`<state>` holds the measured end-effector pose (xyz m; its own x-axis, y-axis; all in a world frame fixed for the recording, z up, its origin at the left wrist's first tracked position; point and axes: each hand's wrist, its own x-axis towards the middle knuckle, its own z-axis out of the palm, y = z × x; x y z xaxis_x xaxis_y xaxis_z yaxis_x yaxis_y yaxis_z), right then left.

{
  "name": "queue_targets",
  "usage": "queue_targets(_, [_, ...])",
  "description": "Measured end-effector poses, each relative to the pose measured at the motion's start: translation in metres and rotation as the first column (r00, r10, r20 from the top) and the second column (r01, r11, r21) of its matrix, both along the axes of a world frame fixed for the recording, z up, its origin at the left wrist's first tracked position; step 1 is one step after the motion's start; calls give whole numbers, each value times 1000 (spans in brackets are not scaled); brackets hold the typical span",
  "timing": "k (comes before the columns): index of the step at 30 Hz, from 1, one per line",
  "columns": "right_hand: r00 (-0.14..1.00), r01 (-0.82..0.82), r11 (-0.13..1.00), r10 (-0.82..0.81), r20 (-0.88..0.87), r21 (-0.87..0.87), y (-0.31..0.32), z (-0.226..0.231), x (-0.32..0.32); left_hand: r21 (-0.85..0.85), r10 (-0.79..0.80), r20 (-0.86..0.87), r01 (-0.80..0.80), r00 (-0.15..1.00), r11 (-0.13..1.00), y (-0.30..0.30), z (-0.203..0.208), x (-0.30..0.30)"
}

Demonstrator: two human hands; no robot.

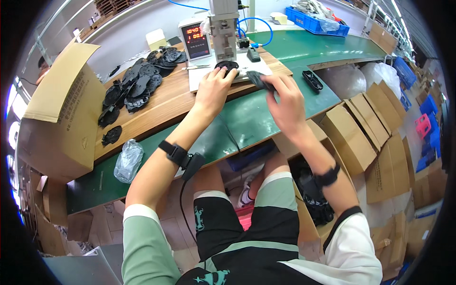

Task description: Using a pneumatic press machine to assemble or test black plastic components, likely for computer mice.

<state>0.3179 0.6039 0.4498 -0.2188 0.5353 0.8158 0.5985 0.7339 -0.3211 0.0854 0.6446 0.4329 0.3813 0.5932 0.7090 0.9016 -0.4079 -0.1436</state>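
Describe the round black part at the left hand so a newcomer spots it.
Find the upright metal machine beside the red-lit display. The round black part sits just below it, touched by the left hand, whereas similar black pieces lie heaped further left.

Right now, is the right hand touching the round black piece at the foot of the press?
Apart. The head view shows a strip of white base between the round black piece and the right hand.
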Motion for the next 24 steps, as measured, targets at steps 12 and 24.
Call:
queue_targets(12, [882,450,777,-463,85,-440,-142,-220,189,-258,-3,-18,-2,1000,966,37,1,16])
queue_targets(24, [779,616,476,-481,401,-627,-140,-377,226,-231,-38,-15,33,999,972,41,-5,11])
